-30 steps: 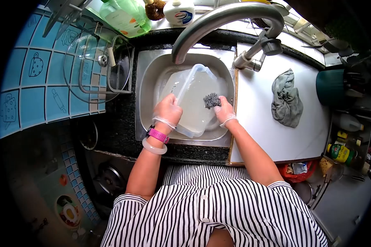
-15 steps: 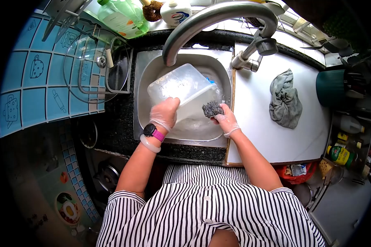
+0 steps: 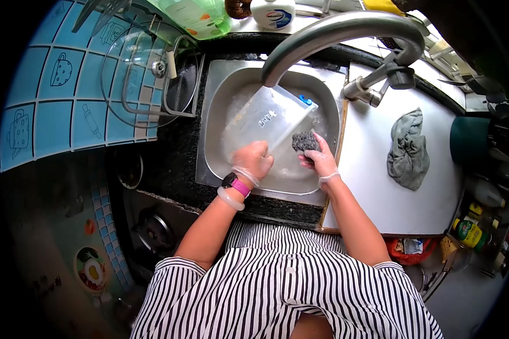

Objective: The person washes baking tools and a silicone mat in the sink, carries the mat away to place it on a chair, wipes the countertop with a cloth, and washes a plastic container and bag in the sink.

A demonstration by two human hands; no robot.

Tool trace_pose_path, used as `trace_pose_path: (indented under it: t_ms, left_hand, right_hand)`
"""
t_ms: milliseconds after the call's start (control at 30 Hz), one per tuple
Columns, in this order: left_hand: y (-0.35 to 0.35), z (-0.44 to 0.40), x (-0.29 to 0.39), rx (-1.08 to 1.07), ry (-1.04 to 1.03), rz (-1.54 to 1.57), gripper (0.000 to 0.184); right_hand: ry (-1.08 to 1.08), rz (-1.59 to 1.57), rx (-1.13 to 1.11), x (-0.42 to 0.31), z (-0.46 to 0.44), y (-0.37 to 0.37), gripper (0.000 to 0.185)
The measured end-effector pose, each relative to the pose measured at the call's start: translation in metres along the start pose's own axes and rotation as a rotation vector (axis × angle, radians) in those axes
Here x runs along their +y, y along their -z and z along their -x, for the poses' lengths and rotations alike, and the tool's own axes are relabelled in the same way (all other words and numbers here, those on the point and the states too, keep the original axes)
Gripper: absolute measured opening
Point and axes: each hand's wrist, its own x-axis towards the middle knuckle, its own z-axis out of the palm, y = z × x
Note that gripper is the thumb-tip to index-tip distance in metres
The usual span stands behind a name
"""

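My left hand (image 3: pixel 253 160), in a clear thin glove, is closed on the near edge of a translucent plastic container (image 3: pixel 268 113). The container is tilted inside the metal sink (image 3: pixel 208 121), and a small blue piece (image 3: pixel 305 100) shows at its far right corner. Just right of the container, my right hand (image 3: pixel 322 161), gloved too, pinches a grey steel wool scrubber (image 3: pixel 303 141). The scrubber is apart from the container's wall. Cloudy water seems to lie in the sink.
A curved faucet (image 3: pixel 345 27) arches over the sink's far side. To the right, a crumpled grey cloth (image 3: pixel 407 150) lies on the white counter (image 3: pixel 367 198). A glass lid (image 3: pixel 119 79) stands in a rack at left. Bottles (image 3: pixel 272 12) line the back ledge.
The container has turned and tipped lower into the sink, still in my left hand. My right hand keeps the steel wool beside it. The whole view has shifted slightly.
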Motion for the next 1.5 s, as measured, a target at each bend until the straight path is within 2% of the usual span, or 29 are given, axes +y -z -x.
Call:
trace_pose_path:
  t_ms: [67,100,133,200,267,333,367,467,600,667,700,733,800,867,933,1000,1067,1100,1167,1200,1267,1333,1367,1433,1500]
  left_hand:
    - [-0.002,0.005,-0.007,0.087,0.034,0.069,0.014]
    - [0.001,0.008,-0.012,0.071,0.165,0.159,0.014]
    - [0.004,0.007,-0.019,0.058,0.169,0.155,0.014]
    - [0.011,-0.003,-0.039,0.225,0.292,0.418,0.015]
    - [0.01,-0.004,-0.058,0.209,0.299,0.48,0.017]
    - [0.007,-0.001,-0.073,0.169,0.291,0.479,0.015]
    - [0.0,0.004,-0.083,0.162,0.295,0.481,0.015]
    - [-0.015,0.016,-0.098,0.126,0.374,0.562,0.014]
    - [-0.02,0.033,-0.094,0.124,0.419,0.599,0.016]
    - [-0.026,0.037,-0.097,0.115,0.418,0.608,0.018]
    - [-0.03,0.039,-0.099,0.14,0.399,0.617,0.019]
    - [-0.031,0.04,-0.102,0.168,0.38,0.625,0.02]
    - [-0.033,0.042,-0.106,0.176,0.405,0.645,0.02]
    - [-0.034,0.042,-0.102,0.183,0.423,0.673,0.021]
    - [-0.026,0.042,-0.089,0.112,0.45,0.551,0.021]
    - [-0.031,0.045,-0.09,0.148,0.434,0.582,0.02]
    - [-0.034,0.046,-0.087,0.185,0.419,0.613,0.02]
    - [-0.032,0.045,-0.085,0.216,0.406,0.567,0.018]
    - [-0.029,0.047,-0.083,0.242,0.394,0.517,0.018]
    - [-0.029,0.047,-0.082,0.241,0.394,0.503,0.018]
    - [-0.031,0.045,-0.081,0.246,0.39,0.497,0.018]
    - [-0.033,0.045,-0.079,0.261,0.41,0.565,0.016]
    - [-0.031,0.045,-0.076,0.257,0.408,0.568,0.016]
    - [-0.025,0.043,-0.072,0.231,0.425,0.571,0.016]
    - [-0.028,0.045,-0.083,0.229,0.404,0.563,0.016]
  right_hand:
    - [-0.009,0.006,-0.014,0.0,-0.016,-0.014,0.07]
    - [0.048,0.04,-0.044,0.003,-0.023,-0.02,0.071]
    - [0.036,0.033,-0.041,0.006,-0.031,-0.026,0.071]
    - [0.139,0.215,-0.097,0.004,-0.041,-0.043,0.073]
    - [0.182,0.3,-0.091,0.006,-0.05,-0.056,0.071]
    - [0.549,0.824,-0.039,0.017,-0.075,-0.063,0.07]
    - [0.405,0.851,-0.048,0.002,-0.071,-0.075,0.065]
    - [0.325,0.87,0.075,-0.007,-0.092,-0.1,0.063]
    - [0.3,0.849,0.114,0.039,-0.131,-0.129,0.06]
    - [0.559,1.158,0.026,0.064,-0.129,-0.14,0.056]
    - [0.525,1.16,-0.016,0.078,-0.129,-0.146,0.044]
    - [0.521,1.163,-0.021,0.092,-0.127,-0.148,0.044]
    - [0.193,1.196,-0.184,0.101,-0.104,-0.152,0.034]
    - [0.172,1.258,-0.243,0.091,-0.095,-0.15,0.032]
    - [0.151,1.315,-0.308,0.087,-0.098,-0.148,0.03]
    - [0.379,1.362,-0.322,0.075,-0.126,-0.143,0.029]
    - [0.686,1.321,-0.109,0.086,-0.176,-0.125,0.027]
    - [0.685,1.321,-0.111,0.069,-0.166,-0.124,0.027]
    - [0.701,1.543,-0.004,0.038,-0.147,-0.124,0.02]
    - [0.7,1.545,-0.004,0.06,-0.153,-0.12,0.02]
    - [0.453,1.449,0.018,0.107,-0.164,-0.111,0.024]
    - [0.198,1.363,0.007,0.087,-0.098,-0.135,0.023]
    - [0.195,1.364,0.012,0.093,-0.1,-0.139,0.023]
    - [0.679,1.566,-0.395,0.108,-0.109,-0.143,0.022]
    - [0.728,1.565,-0.313,0.086,-0.123,-0.143,0.019]
